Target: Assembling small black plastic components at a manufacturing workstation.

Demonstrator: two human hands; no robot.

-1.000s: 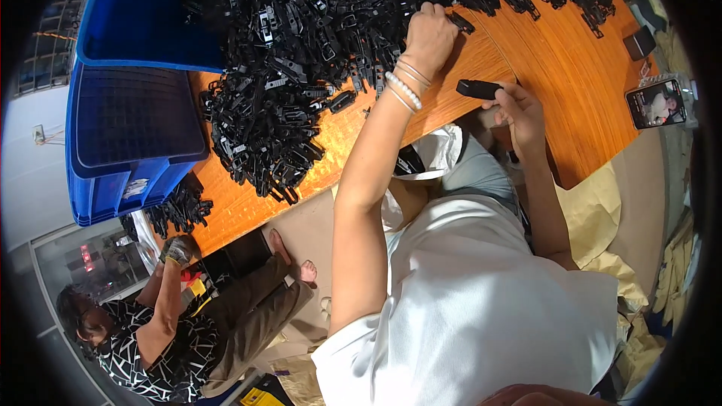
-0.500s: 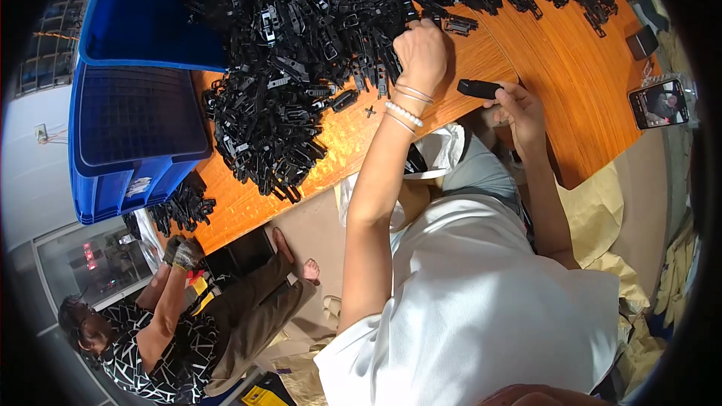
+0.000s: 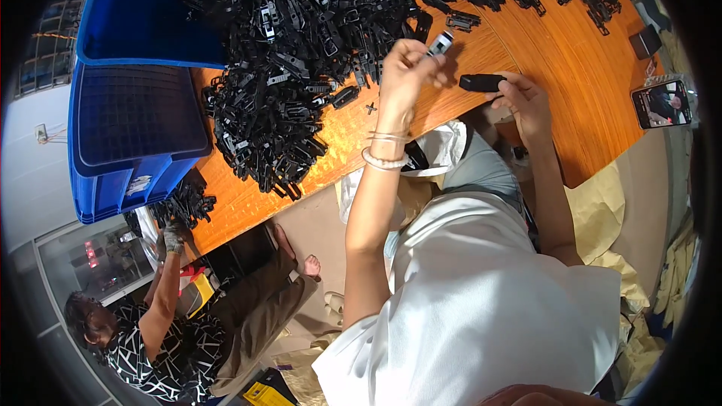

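My left hand (image 3: 406, 71) is closed on a small black part with a pale shiny face (image 3: 441, 43), lifted just in front of the heap. In my right hand (image 3: 526, 101) is a dark, elongated black plastic piece (image 3: 481, 83), pinched at its right end between thumb and fingers and pointing left. The two held pieces are apart. A great heap of black plastic parts (image 3: 323, 37) covers the far side of the orange wooden table (image 3: 560, 68). A small black cross-shaped bit (image 3: 371, 108) lies on the wood by my left wrist.
Blue plastic crates (image 3: 135, 128) stand at the left. A phone (image 3: 662, 104) in a holder is at the right, near a small black box (image 3: 644, 43). At lower left another person (image 3: 158, 331) in gloves handles parts. Brown paper (image 3: 598, 210) lies at the right.
My left hand has come back from the heap's edge, now showing a pale-faced part in its fingers. My right hand has turned slightly. The other person's gloved hands have shifted.
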